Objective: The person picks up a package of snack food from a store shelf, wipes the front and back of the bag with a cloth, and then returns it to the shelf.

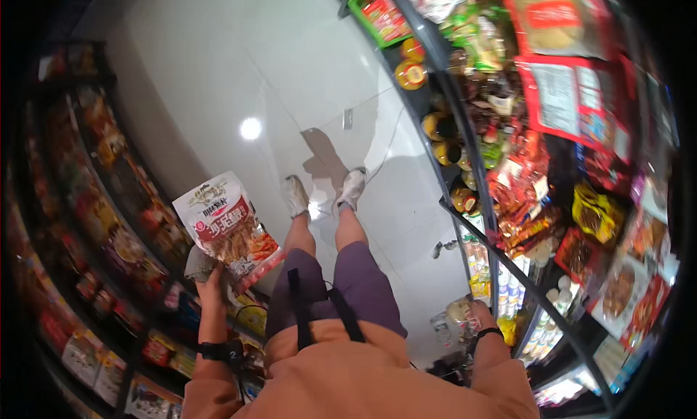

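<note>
My left hand (211,282) is raised at my left side and grips the bottom edge of a white and red snack bag (229,229) with a picture of brown strips on it. The bag stands upright above the hand, in front of the left shelf (109,223). My right hand (477,316) is low at my right side, by the lower part of the right shelf (501,259), and closes on a small pale packet (456,311). A dark band sits on each wrist.
I stand in a narrow shop aisle with a glossy light tiled floor (239,63). Packed shelves of snack bags and jars line both sides. My legs and white shoes (323,192) point up the aisle. Several red bags (566,92) hang high on the right.
</note>
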